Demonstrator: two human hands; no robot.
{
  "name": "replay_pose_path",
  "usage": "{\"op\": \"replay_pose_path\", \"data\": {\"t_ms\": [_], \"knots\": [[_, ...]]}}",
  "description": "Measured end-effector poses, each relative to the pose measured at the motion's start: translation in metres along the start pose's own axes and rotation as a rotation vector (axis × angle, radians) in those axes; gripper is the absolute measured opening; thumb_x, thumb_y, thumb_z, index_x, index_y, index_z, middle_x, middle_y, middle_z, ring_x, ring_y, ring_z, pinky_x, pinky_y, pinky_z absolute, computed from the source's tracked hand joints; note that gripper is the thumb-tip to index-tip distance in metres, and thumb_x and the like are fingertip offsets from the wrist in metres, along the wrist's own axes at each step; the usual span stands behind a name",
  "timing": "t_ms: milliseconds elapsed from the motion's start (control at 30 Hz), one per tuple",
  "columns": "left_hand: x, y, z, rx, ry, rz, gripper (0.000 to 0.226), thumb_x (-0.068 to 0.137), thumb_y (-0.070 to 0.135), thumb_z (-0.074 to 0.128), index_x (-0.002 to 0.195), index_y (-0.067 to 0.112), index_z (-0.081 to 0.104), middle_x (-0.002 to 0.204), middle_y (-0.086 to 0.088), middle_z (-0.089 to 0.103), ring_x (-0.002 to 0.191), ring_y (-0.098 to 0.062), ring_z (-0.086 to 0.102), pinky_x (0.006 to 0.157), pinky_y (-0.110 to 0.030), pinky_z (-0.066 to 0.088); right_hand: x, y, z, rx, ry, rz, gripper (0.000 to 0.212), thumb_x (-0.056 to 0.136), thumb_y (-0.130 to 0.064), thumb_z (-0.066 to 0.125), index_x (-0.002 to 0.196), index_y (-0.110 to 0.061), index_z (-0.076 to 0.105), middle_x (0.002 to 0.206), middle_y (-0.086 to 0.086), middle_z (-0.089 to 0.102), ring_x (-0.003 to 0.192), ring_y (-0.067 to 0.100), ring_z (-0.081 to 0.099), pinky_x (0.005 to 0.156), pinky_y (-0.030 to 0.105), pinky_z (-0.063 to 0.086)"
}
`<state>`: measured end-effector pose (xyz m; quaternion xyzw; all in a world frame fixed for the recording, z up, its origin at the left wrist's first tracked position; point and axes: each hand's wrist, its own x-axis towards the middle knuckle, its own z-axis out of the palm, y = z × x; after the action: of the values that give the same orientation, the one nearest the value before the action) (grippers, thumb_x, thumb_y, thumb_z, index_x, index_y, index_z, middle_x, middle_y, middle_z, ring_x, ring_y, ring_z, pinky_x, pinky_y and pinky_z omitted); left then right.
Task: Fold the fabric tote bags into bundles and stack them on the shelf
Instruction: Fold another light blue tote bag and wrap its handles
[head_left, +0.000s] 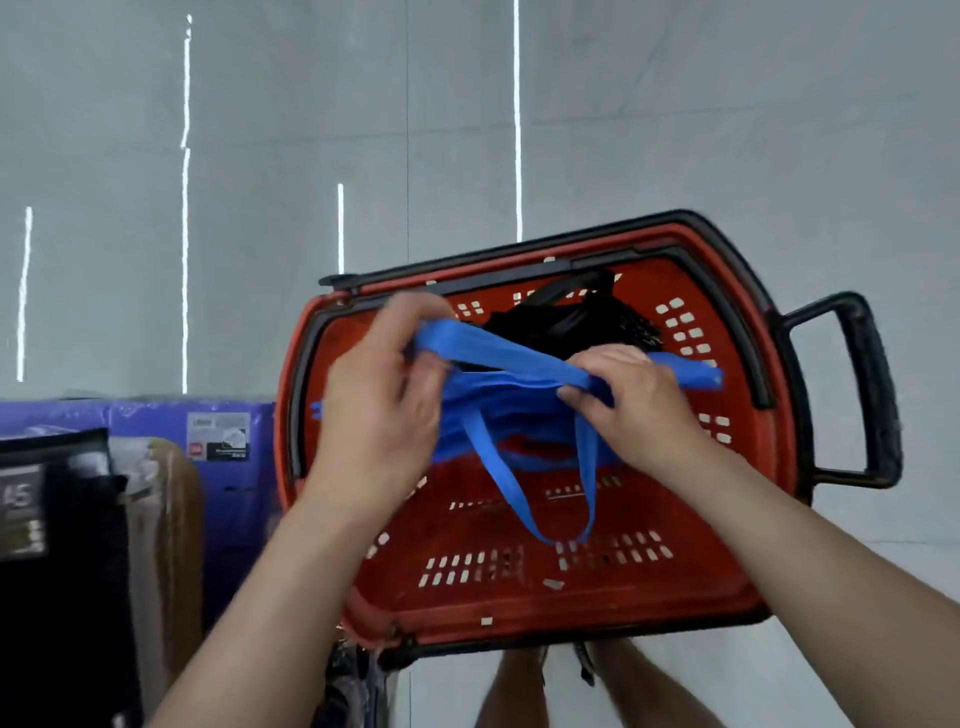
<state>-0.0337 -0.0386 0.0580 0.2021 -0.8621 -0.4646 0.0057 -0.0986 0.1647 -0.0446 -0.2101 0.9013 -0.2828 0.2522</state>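
Both my hands are clamped on the blue tote bag (519, 410), held above the red basket (519, 597). My left hand (379, 395) pinches its left end, fingers curled shut over the folded top edge. My right hand (634, 405) presses fingers and thumb closed on the flat band near the right end. Fabric is thin, matte, gathered into a flattened strip; two strap handles (524, 499) hang down in a loop. Beneath, the basket is perforated plastic with black rim and handle, holding a dark bag (571, 317). Grey tiled floor (260, 156) surrounds it.
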Motion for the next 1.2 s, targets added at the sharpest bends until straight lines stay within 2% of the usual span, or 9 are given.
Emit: {"op": "replay_pose_path", "data": {"t_ms": [333, 400, 533, 700, 800, 900, 1000, 1100, 1200], "knots": [[-0.04, 0.15, -0.118, 0.109, 0.341, 0.079, 0.034, 0.079, 0.016, 0.074, 0.099, 0.03, 0.051, 0.099, 0.006, 0.051, 0.088, -0.009, 0.053, 0.078, -0.035, 0.051, -0.04, -0.144, -0.211, -0.029, 0.188, 0.137, 0.014, 0.089, -0.016, 0.056, 0.1, -0.02, 0.064, 0.08, 0.008, 0.067, 0.077, 0.035, 0.06, 0.067, 0.041, 0.049], [-0.078, 0.185, -0.108, 0.144, 0.103, 0.121, 0.028, 0.077, 0.042, 0.069, 0.099, 0.033, 0.056, 0.099, 0.014, 0.053, 0.091, -0.003, 0.052, 0.083, -0.029, 0.047, -0.043, -0.177, -0.242, 0.197, 0.215, 0.248, 0.011, 0.089, -0.013, 0.056, 0.096, -0.016, 0.064, 0.08, 0.01, 0.067, 0.068, 0.028, 0.059, 0.062, 0.034, 0.049], [-0.139, 0.237, -0.079, 0.049, -0.437, -0.143, 0.115, 0.058, 0.069, 0.073, 0.151, 0.031, 0.016, 0.152, 0.021, 0.021, 0.141, 0.0, 0.018, 0.117, -0.026, 0.022, -0.062, -0.232, -0.286, 0.683, 0.337, 0.429, 0.025, 0.088, -0.001, 0.056, 0.105, -0.019, 0.059, 0.089, 0.004, 0.062, 0.066, 0.015, 0.055, 0.056, 0.022, 0.045], [-0.158, 0.276, -0.098, -0.038, -0.05, -0.154, 0.017, 0.09, 0.033, 0.062, 0.103, 0.038, 0.053, 0.08, 0.022, 0.061, 0.075, 0.003, 0.056, 0.064, -0.022, 0.04, -0.101, -0.277, -0.33, 0.937, 0.432, 0.431, 0.017, 0.089, 0.011, 0.043, 0.098, 0.004, 0.055, 0.093, 0.023, 0.059, 0.067, 0.023, 0.054, 0.055, 0.024, 0.045], [-0.15, 0.29, -0.136, -0.208, 0.217, -0.232, 0.023, 0.097, 0.016, 0.054, 0.075, 0.023, 0.055, 0.062, 0.017, 0.06, 0.059, 0.003, 0.052, 0.054, -0.021, 0.038, -0.127, -0.296, -0.352, 1.304, 0.211, 0.219, 0.02, 0.095, -0.015, 0.057, 0.115, -0.012, 0.055, 0.1, 0.002, 0.065, 0.085, 0.013, 0.067, 0.071, 0.03, 0.054], [-0.146, 0.313, -0.177, -0.578, 0.304, -0.345, 0.016, 0.098, 0.009, 0.052, 0.09, 0.014, 0.065, 0.084, 0.006, 0.073, 0.078, -0.01, 0.067, 0.068, -0.023, 0.053, -0.154, -0.293, -0.371, 0.871, -0.228, -0.07, 0.095, 0.065, -0.07, 0.071, 0.143, -0.041, 0.025, 0.141, -0.03, 0.04, 0.13, -0.011, 0.037, 0.106, 0.03, 0.036], [-0.155, 0.336, -0.199, -0.835, 0.412, -0.383, 0.015, 0.099, 0.007, 0.051, 0.108, 0.009, 0.063, 0.103, -0.008, 0.074, 0.092, -0.026, 0.071, 0.08, -0.042, 0.058, -0.189, -0.293, -0.373, 0.17, -0.545, -0.272, 0.127, 0.054, -0.062, 0.081, 0.137, -0.066, -0.015, 0.148, -0.045, -0.008, 0.137, -0.02, 0.001, 0.117, 0.024, 0.015], [-0.168, 0.358, -0.203, -0.903, 0.494, -0.406, 0.016, 0.098, 0.005, 0.049, 0.11, 0.008, 0.061, 0.103, -0.015, 0.071, 0.089, -0.029, 0.07, 0.081, -0.044, 0.058, -0.222, -0.296, -0.354, -0.088, -0.475, -0.457, 0.122, 0.066, -0.051, 0.08, 0.134, -0.066, -0.02, 0.155, -0.031, -0.009, 0.141, -0.012, -0.003, 0.116, 0.021, 0.013], [-0.182, 0.374, -0.205, -1.061, 0.542, -0.385, 0.021, 0.1, 0.007, 0.046, 0.117, 0.005, 0.057, 0.107, -0.017, 0.066, 0.095, -0.029, 0.064, 0.092, -0.047, 0.051, -0.23, -0.298, -0.343, 0.137, -0.149, -0.464, 0.074, 0.09, -0.033, 0.063, 0.14, -0.063, 0.017, 0.14, -0.015, 0.051, 0.124, 0.006, 0.05, 0.105, 0.03, 0.041]]}}
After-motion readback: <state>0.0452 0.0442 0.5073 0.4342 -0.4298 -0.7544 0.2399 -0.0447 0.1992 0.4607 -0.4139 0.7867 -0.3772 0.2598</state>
